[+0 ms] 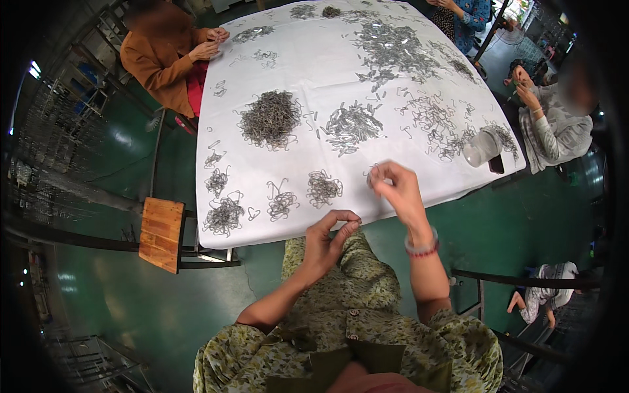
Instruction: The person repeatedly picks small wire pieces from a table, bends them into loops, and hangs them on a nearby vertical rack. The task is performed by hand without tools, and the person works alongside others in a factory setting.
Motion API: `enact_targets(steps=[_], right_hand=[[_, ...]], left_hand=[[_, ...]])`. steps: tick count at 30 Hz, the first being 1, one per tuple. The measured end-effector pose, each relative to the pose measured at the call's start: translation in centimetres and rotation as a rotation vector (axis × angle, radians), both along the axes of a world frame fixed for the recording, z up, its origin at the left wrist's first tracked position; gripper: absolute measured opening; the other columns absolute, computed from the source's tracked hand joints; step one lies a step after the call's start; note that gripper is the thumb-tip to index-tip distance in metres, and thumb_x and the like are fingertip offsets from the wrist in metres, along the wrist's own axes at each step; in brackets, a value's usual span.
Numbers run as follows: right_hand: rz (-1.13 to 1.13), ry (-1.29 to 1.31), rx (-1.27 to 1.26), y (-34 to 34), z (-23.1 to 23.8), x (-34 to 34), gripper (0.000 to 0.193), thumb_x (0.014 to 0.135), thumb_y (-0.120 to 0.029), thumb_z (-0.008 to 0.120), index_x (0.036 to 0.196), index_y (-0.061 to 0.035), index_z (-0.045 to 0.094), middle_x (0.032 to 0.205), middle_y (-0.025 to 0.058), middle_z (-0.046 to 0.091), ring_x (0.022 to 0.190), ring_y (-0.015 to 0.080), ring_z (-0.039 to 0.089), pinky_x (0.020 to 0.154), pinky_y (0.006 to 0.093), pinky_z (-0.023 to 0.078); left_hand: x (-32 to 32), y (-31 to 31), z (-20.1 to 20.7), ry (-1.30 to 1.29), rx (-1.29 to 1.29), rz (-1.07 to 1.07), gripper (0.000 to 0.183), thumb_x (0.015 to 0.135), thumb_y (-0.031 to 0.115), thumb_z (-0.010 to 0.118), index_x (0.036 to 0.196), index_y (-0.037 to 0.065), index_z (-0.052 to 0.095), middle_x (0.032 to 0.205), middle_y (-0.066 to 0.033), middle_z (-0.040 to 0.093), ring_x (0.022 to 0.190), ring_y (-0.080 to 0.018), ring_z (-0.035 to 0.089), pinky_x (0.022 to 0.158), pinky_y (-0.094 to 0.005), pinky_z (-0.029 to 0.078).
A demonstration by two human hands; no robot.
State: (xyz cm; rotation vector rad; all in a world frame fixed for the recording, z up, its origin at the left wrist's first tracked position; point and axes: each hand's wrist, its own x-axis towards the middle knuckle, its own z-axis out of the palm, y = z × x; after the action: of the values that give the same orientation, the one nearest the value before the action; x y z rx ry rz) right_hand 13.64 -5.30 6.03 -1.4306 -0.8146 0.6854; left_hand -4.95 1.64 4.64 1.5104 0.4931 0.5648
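My left hand (327,242) is just off the table's near edge, thumb and forefinger pinched together. Whatever lies between those fingertips is too small to name. Farther right and a little higher, my right hand (400,188) is over the white cloth with its fingers closed. A thin bent grey wire seems to show at its fingertips, slightly blurred. Small piles of bent wire hooks (324,188) lie left of my hands. Beyond are a large dense heap of dark wire hooks (270,119) and a pile of shiny, flat, narrow metal pieces (354,127).
The table's white cloth (327,88) carries more scattered metal pieces (396,49) at the far side. At right stand a clear plastic jar (481,147) and a dark phone-like object (496,164). A wooden stool (162,234) is at left. Several people sit around the table.
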Motion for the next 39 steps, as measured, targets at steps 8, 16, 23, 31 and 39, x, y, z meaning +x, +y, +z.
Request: enact_targets(steps=[8, 16, 23, 31, 39], right_hand=[[-0.128, 0.022, 0.104, -5.7, 2.2, -7.3, 0.012, 0.081, 0.007, 0.065, 0.092, 0.0034, 0.064, 0.087, 0.0030, 0.060, 0.074, 0.0045, 0.055, 0.061, 0.0174, 0.043], [-0.273, -0.161, 0.165, -4.9, 2.1, -8.0, 0.012, 0.081, 0.008, 0.065, 0.092, 0.0045, 0.064, 0.086, 0.0041, 0.060, 0.069, 0.0054, 0.050, 0.059, 0.0199, 0.043], [-0.239, -0.024, 0.175, -4.4, 2.0, -8.0, 0.014, 0.082, 0.012, 0.061, 0.095, 0.0072, 0.061, 0.093, 0.0107, 0.063, 0.078, 0.0092, 0.057, 0.066, 0.0204, 0.046], [-0.291, -0.125, 0.180, -4.4, 2.5, -8.3, 0.022, 0.078, 0.016, 0.061, 0.099, 0.0092, 0.061, 0.090, 0.0122, 0.064, 0.076, 0.0131, 0.059, 0.071, 0.0256, 0.050], [-0.280, -0.276, 0.151, -4.6, 2.2, -7.2, 0.020, 0.076, 0.012, 0.067, 0.095, 0.0063, 0.065, 0.080, 0.0081, 0.065, 0.065, 0.0093, 0.051, 0.059, 0.0218, 0.040]], left_hand=[[1.3, -0.8, 0.1, -0.119, 0.016, -0.018, 0.015, 0.087, 0.006, 0.066, 0.100, 0.000, 0.066, 0.094, -0.0056, 0.068, 0.089, -0.0096, 0.060, 0.080, -0.0253, 0.048], [1.0, -0.8, 0.1, -0.180, -0.126, -0.030, 0.015, 0.086, 0.006, 0.066, 0.100, 0.001, 0.067, 0.093, -0.0052, 0.069, 0.089, -0.0088, 0.061, 0.080, -0.0244, 0.048], [0.3, -0.2, -1.2, -0.121, -0.024, -0.068, 0.016, 0.085, 0.012, 0.068, 0.098, 0.003, 0.069, 0.095, -0.0059, 0.069, 0.087, -0.0135, 0.063, 0.079, -0.0280, 0.049], [1.0, 7.2, -1.9, -0.105, 0.221, 0.064, 0.031, 0.082, 0.014, 0.070, 0.112, 0.009, 0.066, 0.101, -0.0070, 0.067, 0.096, -0.0186, 0.058, 0.083, -0.0333, 0.047], [7.6, 23.3, -9.4, 0.639, 1.256, 0.277, 0.010, 0.080, 0.014, 0.065, 0.084, 0.008, 0.071, 0.094, -0.0121, 0.058, 0.097, -0.0308, 0.053, 0.082, -0.0462, 0.044]])
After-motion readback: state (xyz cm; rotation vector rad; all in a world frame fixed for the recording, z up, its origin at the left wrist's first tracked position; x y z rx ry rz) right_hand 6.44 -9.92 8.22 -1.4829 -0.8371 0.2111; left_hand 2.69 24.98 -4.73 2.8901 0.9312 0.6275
